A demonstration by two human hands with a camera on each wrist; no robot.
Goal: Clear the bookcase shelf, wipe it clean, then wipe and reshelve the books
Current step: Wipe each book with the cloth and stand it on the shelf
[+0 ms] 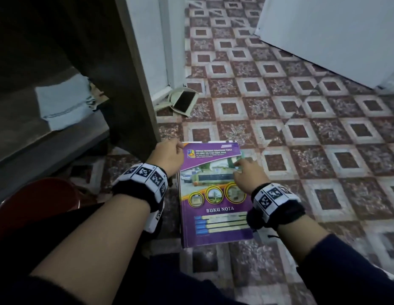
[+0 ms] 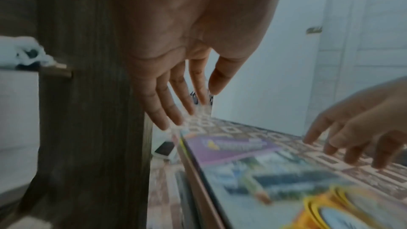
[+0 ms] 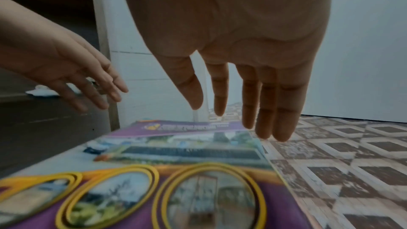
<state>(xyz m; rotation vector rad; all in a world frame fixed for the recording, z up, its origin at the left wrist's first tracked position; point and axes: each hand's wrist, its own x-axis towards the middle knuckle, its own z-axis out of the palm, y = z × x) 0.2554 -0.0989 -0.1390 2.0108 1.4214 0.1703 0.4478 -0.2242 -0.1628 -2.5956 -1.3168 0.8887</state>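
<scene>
The purple "BUKU NOTA" notebook (image 1: 213,194) lies flat on top of a stack on the patterned tile floor (image 1: 323,133), just beside the dark wooden bookcase (image 1: 130,84). My left hand (image 1: 167,156) hovers at its far left corner and my right hand (image 1: 248,175) over its right edge, both with fingers loosely spread, gripping nothing. A white cloth (image 1: 61,104) sits on the bookcase shelf.

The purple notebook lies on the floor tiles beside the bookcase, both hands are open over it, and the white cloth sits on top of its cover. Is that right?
Not quite: the cloth is not on the notebook. The head view shows it lying on the bookcase shelf, to the left. The rest holds: the notebook lies on the floor tiles beside the bookcase, with the left hand and right hand open over it.
</scene>
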